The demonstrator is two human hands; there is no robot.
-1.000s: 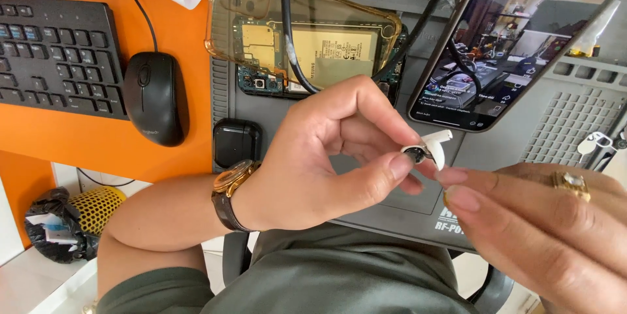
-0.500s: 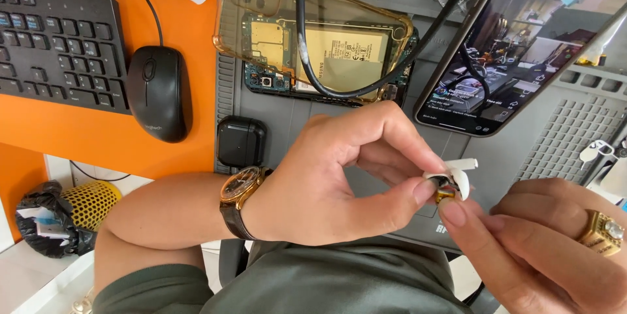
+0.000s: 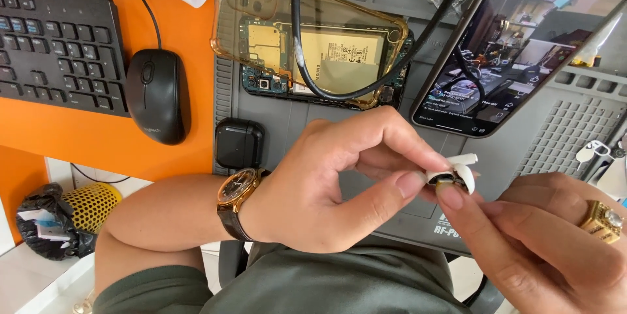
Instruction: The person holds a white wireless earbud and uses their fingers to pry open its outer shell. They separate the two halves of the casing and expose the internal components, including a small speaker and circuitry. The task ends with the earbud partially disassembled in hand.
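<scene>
A small white earbud (image 3: 459, 169) with a dark inner face is pinched between the fingertips of both hands above the grey work mat (image 3: 294, 125). My left hand (image 3: 333, 183), with a brown-strapped gold watch (image 3: 235, 200) on the wrist, grips it with thumb and forefinger. My right hand (image 3: 542, 242), wearing a gold ring (image 3: 601, 220), holds it from below right with thumb and finger.
An opened phone in a yellow clear case (image 3: 307, 40) lies at the back of the mat under a black cable (image 3: 300, 46). A lit smartphone (image 3: 496, 46) leans at right. A black earbud case (image 3: 239, 143), a black mouse (image 3: 157, 95) and keyboard (image 3: 59, 46) sit on the orange desk.
Both hands stay pinched on the earbud, with the fingers shifting slightly on it. The view has moved a little, so the hands sit lower in frame than one second ago.
</scene>
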